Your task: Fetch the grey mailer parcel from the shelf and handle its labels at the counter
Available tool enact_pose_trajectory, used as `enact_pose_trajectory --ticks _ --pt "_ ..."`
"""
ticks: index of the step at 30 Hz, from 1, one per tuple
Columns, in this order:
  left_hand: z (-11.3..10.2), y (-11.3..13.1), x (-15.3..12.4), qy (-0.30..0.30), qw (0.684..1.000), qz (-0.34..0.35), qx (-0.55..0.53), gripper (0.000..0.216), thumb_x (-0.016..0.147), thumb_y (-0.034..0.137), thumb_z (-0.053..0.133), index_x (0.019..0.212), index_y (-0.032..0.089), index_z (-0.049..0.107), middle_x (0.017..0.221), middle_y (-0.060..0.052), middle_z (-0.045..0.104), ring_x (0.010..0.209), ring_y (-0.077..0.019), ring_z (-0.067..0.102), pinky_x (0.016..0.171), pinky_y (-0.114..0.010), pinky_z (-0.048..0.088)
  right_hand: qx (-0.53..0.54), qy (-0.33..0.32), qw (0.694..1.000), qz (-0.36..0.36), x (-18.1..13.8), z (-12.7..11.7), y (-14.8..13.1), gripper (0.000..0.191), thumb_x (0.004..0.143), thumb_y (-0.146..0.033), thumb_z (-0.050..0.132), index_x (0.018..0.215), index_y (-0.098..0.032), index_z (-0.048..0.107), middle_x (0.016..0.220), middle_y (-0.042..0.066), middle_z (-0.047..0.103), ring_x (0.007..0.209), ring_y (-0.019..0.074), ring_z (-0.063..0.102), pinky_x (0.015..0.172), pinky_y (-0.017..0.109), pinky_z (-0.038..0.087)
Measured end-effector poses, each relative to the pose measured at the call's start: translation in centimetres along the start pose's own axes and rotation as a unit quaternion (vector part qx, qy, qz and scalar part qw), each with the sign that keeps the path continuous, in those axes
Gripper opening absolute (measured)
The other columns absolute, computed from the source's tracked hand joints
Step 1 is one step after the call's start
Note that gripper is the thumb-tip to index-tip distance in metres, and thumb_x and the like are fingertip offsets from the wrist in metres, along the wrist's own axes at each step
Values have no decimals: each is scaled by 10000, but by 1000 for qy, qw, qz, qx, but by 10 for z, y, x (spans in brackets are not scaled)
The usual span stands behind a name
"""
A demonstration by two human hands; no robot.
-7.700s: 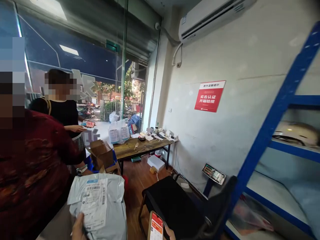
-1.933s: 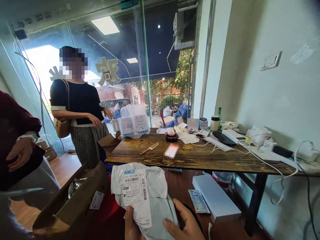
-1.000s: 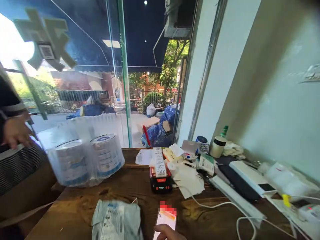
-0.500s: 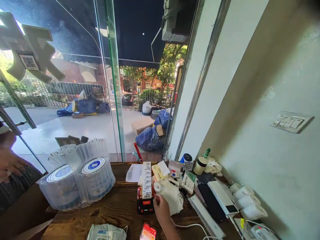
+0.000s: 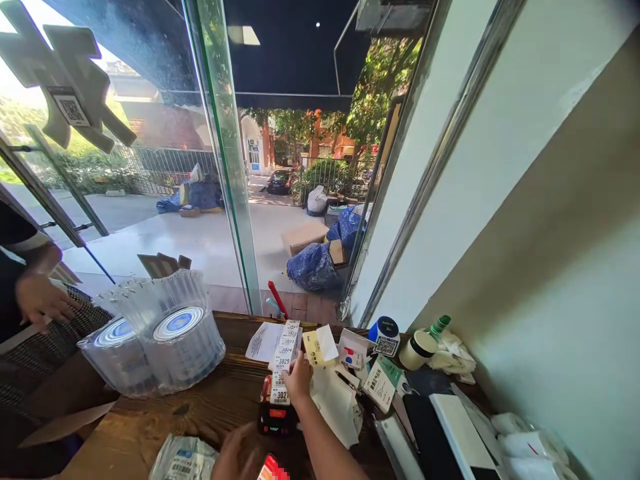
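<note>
Now | right hand [image 5: 299,377] pinches label strip [image 5: 283,352] | left hand [image 5: 237,457] beside parcel [image 5: 183,460]

The label strip [image 5: 283,360] reads 3023, 3024, 3025 and, lowest, 3026

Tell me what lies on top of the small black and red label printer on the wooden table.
A strip of numbered labels runs up from the label printer; the right hand pinches it. The printer's top is mostly covered by strip and hand. The left hand hovers near the printer's front.
</note>
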State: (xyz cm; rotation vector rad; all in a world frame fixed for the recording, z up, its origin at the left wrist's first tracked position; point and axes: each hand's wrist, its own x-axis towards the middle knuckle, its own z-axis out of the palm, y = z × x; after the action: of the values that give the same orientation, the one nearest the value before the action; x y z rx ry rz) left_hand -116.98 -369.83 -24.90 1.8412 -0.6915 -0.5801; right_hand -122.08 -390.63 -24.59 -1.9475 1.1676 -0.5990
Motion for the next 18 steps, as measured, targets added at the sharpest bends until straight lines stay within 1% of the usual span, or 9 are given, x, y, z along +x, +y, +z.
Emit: enact_pose_trajectory --ticks 2,3,5,7,9,11,12,15,18 --pt "9 19 20 47 996 -64 -40 509 504 443 711 925 159 673 1071 -169 681 1119 -381 572 1011 -478 426 102 -34 994 -12 -1 -3 4 297 854 -184 651 1141 -152 579 995 48 680 967 239 649 911 498 510" --pt "15 29 32 59 991 -90 -76 551 462 455 737 915 151 660 1095 -187 670 1153 -393 547 1030 -481 400 155 -55 986 -20 -2 -5 5 300 861 -185 644 1150 -149 571 1000 49 684 948 230 659 888 477 532" --pt "29 46 56 48 985 -111 -125 629 409 512 765 907 151 634 1089 -193 671 1145 -372 559 987 -437 438 251 -86 963 -39 -6 -9 5 303 874 -215 634 1160 -147 563 1071 70 678 976 233 660 883 469 545" --pt "40 59 77 14 980 -120 -158 708 379 576 774 916 141 619 981 -179 697 999 -328 636 827 -382 515 327 -106 937 -57 -13 -14 1 333 875 -277 634 1171 -147 554 1118 89 670 1009 247 654 900 489 537" --pt "44 69 91 -30 974 -128 -183 767 360 618 787 918 117 625 794 -134 702 702 -249 663 595 -322 506 383 -116 913 -72 -21 -21 -4 412 866 -350 635 1209 -151 525 1086 92 684 992 253 663 907 506 529" --pt "42 79 96 -74 968 -132 -200 775 358 636 800 894 99 645 626 -67 658 449 -145 547 437 -264 399 418 -114 897 -84 -31 -30 -10 519 852 -404 630 1276 -155 461 1048 93 697 987 261 667 918 519 517" --pt "39 84 96 -93 965 -131 -207 756 366 636 805 870 94 654 575 -41 633 390 -108 485 405 -245 354 427 -109 893 -88 -35 -34 -13 570 845 -415 627 1309 -154 422 1050 98 698 1002 266 662 930 522 509" --pt "29 99 91 -132 958 -123 -223 666 402 609 822 797 93 673 548 -23 616 380 -79 453 399 -226 332 422 -91 897 -98 -47 -45 -19 644 841 -414 602 1367 -155 334 1097 124 691 1051 274 645 944 510 501" --pt "23 114 86 -155 953 -113 -234 625 413 595 828 775 106 684 603 -40 649 430 -92 493 443 -239 386 379 -63 917 -106 -55 -51 -23 588 869 -414 552 1360 -160 354 1094 134 699 1035 268 655 922 484 520"
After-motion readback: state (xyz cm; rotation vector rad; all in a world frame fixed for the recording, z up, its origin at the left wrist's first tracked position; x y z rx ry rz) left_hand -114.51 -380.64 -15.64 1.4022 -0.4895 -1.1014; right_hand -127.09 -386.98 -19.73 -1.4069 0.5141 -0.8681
